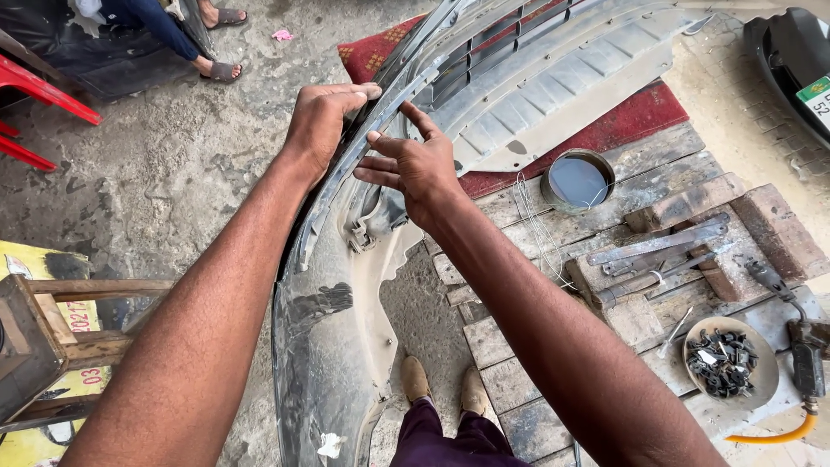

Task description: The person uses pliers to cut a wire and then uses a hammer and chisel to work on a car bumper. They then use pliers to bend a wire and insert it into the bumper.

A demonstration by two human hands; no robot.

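Dusty grey car bumper cover [337, 346] stands on edge w/ its inner side facing the person, lower end on the concrete floor [173, 173] by their shoes, upper part leaning away over a red patterned mat [640, 117]. Propped like that, prob. so the inside ribs & trim are in reach.

Left hand [322, 121] is curled over the bumper's top edge, fingers pressed together & wrapped round a thin grey trim strip [398, 108]; looks like it's steadying the panel. Right hand [415, 164] sits just beside it on the inner face, fingers spread, nothing pinched; index tip lies along the strip, thumb near it. Whether the palm touches the plastic, can't tell.

To the right, a rough wooden plank platform [519, 406] holds a round tin of dark liquid [577, 180], flat metal bars [661, 246], two bricks and a shallow bowl of small black clips [724, 359], all near at arm's length. A heat-gun-type tool w/ yellow hose [808, 363] lies at the far edge. Wooden stool [52, 333] at left. Another person's sandalled feet [220, 69] are well apart, top left.
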